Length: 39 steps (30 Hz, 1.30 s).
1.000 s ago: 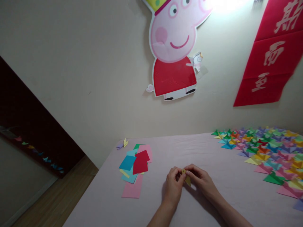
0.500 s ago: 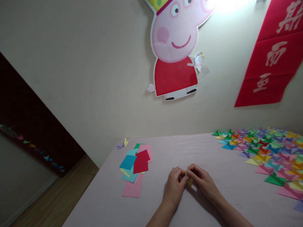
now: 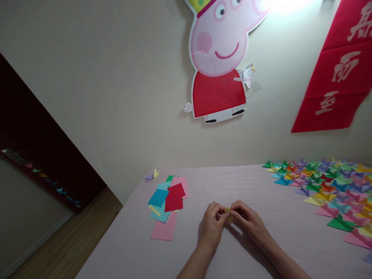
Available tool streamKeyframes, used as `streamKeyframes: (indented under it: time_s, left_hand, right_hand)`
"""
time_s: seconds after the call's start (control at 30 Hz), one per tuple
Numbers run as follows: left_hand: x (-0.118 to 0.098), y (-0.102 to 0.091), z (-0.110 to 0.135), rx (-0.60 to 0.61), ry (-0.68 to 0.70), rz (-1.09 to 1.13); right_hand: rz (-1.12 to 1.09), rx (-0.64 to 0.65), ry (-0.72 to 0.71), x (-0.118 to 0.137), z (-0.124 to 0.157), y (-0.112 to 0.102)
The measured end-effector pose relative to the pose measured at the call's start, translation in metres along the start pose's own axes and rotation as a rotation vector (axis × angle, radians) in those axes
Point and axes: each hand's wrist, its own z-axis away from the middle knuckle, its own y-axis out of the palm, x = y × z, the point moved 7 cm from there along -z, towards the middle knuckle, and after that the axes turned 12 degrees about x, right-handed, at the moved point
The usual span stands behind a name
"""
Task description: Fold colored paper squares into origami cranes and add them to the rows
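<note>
Both of my hands meet over the pink tabletop [image 3: 232, 182] near its front. My left hand [image 3: 211, 226] and my right hand [image 3: 250, 221] pinch a small folded yellow paper [image 3: 228, 214] between their fingertips. Most of that paper is hidden by my fingers. A loose pile of coloured paper squares [image 3: 168, 199], blue, red, pink and green, lies to the left of my hands.
Several folded paper shapes in many colours [image 3: 331, 190] cover the table's right side. Two small folded pieces [image 3: 152, 175] sit at the far left corner. A cartoon pig cutout [image 3: 219, 66] and a red banner [image 3: 337, 73] hang on the wall. Wooden floor [image 3: 66, 244] lies left of the table.
My fingers have closed tighter over the yellow paper, so less of it shows. The view has shifted slightly; my hands stay in the same place.
</note>
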Motion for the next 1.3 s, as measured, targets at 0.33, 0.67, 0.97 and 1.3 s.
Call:
streamKeyframes:
  time_s: [0.33,0.67,0.97,1.3]
  left_hand:
    - [0.0045,-0.0008,-0.0017,-0.031,0.017,0.015]
    - [0.0002,-0.0001,0.0002,-0.035,0.021,-0.015]
    - [-0.0039,-0.0039,0.0016,-0.050,-0.009,-0.093]
    - [-0.0033,0.0021,0.0017,-0.008,-0.045,-0.091]
  right_hand:
    - [-0.069,0.007,0.022,-0.0045,0.0017,0.0019]
    - [-0.085,0.040,0.015,-0.0061,0.0009,0.0036]
    - [0.161,0.039,-0.030,-0.0019,0.0018,0.0091]
    - [0.204,-0.033,0.002,-0.0003,0.0044,0.0001]
